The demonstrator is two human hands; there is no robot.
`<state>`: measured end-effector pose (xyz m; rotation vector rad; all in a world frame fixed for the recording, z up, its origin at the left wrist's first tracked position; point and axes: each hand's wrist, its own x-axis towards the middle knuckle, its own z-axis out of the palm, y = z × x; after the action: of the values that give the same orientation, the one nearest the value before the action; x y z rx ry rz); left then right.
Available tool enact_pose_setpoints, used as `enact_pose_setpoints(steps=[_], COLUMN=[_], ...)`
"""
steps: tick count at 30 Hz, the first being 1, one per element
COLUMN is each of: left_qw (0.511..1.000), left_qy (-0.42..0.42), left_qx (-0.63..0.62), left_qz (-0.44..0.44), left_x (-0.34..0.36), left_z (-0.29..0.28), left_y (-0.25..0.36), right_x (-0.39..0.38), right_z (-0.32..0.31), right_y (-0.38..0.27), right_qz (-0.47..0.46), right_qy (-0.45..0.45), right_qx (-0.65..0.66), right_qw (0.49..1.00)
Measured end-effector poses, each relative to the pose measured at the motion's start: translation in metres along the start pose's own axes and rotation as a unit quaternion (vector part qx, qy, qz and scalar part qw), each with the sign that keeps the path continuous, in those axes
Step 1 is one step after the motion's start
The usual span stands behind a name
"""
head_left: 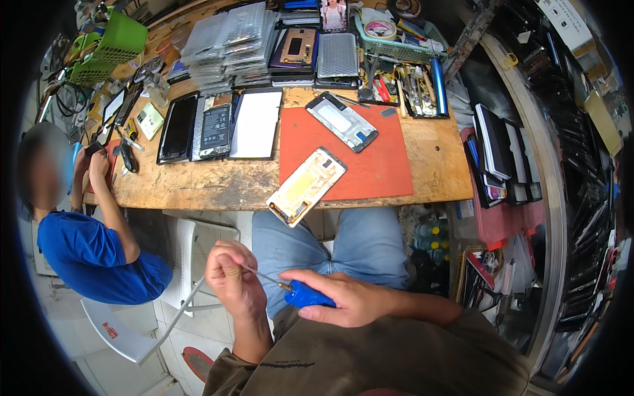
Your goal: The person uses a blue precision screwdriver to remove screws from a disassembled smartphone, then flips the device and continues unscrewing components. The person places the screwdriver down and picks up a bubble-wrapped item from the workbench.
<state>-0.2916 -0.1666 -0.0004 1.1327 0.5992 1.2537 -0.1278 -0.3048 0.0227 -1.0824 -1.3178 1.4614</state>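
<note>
Clearly, both hands share one thing, low in the centre of the frame above a pair of light blue denim legs (370,241): a bright-blue-handled tool (305,295) with a thin metal shaft (265,275). From where I stand, the right hand (345,302) has its fingers wrapped about the handle, with the forefinger and thumb pointing left toward the shaft. The left hand (232,277) is raised beside it, fingers curled in and thumb against them, closed around the far end of the shaft; whether the very tip is pinched or merely covered, I cannot tell.

The tool's long axis slopes from the left fingers down to the right palm. Up from the hands, a cream-and-gold rectangular phone frame (307,187) slants the opposite way, lower left to upper right, its lower end jutting past the near edge of the worn wooden bench (439,168). That end lies above and between the hands, apart from both, and the right forefinger looks slightly nearer. Most of its upper part rests on a flat orange-red mat (386,168), with a silver-grey phone frame (337,122) beyond it, nearer the top.
</note>
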Motion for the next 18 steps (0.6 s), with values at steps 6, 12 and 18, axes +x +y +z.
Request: enact_pose_setpoints(steps=[6,12,18], left_qw=[0.989,0.949,0.972], left_qy=[0.056,0.09,0.211], left_qx=[-0.003,0.121,0.046], left_qz=[0.14,0.276,0.096], left_x=[0.023,0.053,0.05], left_z=[0.002,-0.065,-0.098], left_y=[0.04,0.08,0.016], right_x=[-0.009,-0.033,-0.008], right_z=[0.016,-0.01,-0.129], right_y=[0.004,-0.009,-0.02], right_qz=[-0.084,0.041,0.007], right_qy=[-0.043,0.028,0.463], right_qx=[-0.032,-0.063,-0.372], right_qw=[0.995,0.997,0.804])
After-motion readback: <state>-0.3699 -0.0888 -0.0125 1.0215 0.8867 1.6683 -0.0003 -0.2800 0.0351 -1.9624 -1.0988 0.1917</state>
